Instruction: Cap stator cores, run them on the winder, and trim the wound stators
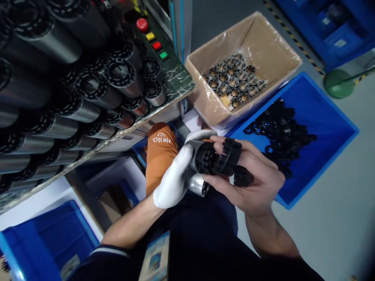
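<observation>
My left hand, in a white glove, is closed around a grey metal tube. A black notched plastic ring sits at the tube's open end. Just below it a second, shinier metal tube shows, partly covered by the glove. My bare right hand is closed on black notched plastic rings, held right beside the tube's end. Another black ring piece is tucked among its fingers. Whether the rings in my right hand touch the tube I cannot tell.
Many metal tubes with black rings stand on the bench at left, near a red button. A cardboard box lined with plastic holds tubes. Black rings fill part of a blue bin. Another blue bin is lower left.
</observation>
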`<control>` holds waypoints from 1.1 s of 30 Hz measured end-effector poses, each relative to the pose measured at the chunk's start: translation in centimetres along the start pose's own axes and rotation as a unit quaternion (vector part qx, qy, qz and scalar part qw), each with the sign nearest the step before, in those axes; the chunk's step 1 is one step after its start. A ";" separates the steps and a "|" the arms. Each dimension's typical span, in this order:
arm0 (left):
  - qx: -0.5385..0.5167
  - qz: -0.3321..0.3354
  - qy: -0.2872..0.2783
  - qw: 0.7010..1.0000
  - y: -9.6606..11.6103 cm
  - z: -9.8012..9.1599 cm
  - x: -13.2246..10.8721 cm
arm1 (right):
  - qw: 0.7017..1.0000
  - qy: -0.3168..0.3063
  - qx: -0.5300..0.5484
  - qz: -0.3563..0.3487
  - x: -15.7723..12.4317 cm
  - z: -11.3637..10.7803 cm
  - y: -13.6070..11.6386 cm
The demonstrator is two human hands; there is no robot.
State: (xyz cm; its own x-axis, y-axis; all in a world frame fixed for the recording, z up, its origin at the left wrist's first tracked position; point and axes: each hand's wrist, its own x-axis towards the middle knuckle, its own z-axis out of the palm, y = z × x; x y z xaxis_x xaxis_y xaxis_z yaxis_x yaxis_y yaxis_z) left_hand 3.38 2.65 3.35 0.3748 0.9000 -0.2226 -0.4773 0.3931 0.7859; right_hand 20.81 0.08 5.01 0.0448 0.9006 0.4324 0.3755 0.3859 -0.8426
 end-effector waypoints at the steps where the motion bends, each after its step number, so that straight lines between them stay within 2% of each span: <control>1: 0.008 0.012 0.007 1.000 0.3 -0.2 -0.2 | 1.000 -0.010 0.000 0.005 0.0 0.2 -0.2; 4: 0.033 0.037 0.028 0.998 0.5 -1.1 -0.7 | 0.999 -0.029 -0.010 0.012 0.3 0.5 -0.6; 8: 0.038 0.037 0.029 0.998 0.3 -1.9 -1.1 | 0.998 -0.047 -0.032 0.009 0.4 0.9 -0.9; 16: 0.093 0.053 0.004 0.994 1.1 -2.5 -1.7 | 0.997 0.001 -0.049 0.063 -0.5 2.5 -1.4; 21: 0.139 0.079 0.007 0.987 1.2 -3.3 -1.9 | 0.999 0.000 -0.031 0.040 -0.8 2.9 -1.0; 24: 0.150 0.088 -0.015 0.985 0.7 -3.9 -1.7 | 0.999 -0.010 -0.041 0.027 -0.9 3.2 -1.0; 26: 0.143 0.095 -0.026 0.985 0.2 -4.2 -1.5 | 0.998 -0.018 -0.048 0.026 -1.0 3.3 -1.1; 29: 0.104 0.105 -0.006 0.989 -0.6 -4.3 -1.2 | 0.999 -0.022 -0.043 0.016 -1.2 2.9 -1.1; 33: -0.039 0.035 0.011 0.999 -0.3 -3.5 -1.3 | 0.999 0.015 -0.037 -0.005 -1.6 1.8 -0.8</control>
State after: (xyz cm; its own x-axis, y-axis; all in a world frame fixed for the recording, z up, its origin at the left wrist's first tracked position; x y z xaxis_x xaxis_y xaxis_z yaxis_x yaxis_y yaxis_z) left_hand 0.31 2.02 1.40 0.3209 0.9295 -0.1816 -0.5631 0.3415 0.7525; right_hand 18.80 -1.37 4.41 0.0684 0.8897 0.4514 0.4427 0.3784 -0.8129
